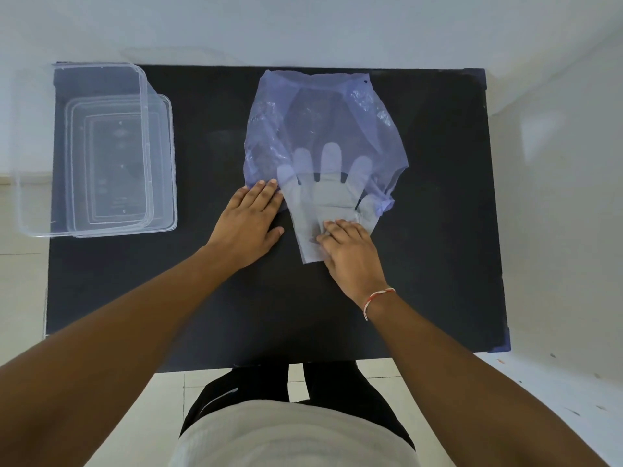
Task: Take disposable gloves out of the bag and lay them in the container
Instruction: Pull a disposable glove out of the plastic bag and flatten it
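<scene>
A thin purple plastic bag [323,123] lies flat on the black table [438,230], its mouth toward me. A translucent white disposable glove [323,193] sticks halfway out of it, fingers still under the bag film, cuff on the table. My right hand [350,254] presses on the glove's cuff with bent fingertips that pinch the film. My left hand [249,220] lies flat on the table, fingers spread, its fingertips on the bag's near left edge. A clear plastic container [161,163] stands at the table's left end with nothing visible inside.
The container overhangs the table's left edge. Bare black tabletop lies between the container and the bag, and to the right of the bag. A white wall runs behind the table and a tiled floor shows below its near edge.
</scene>
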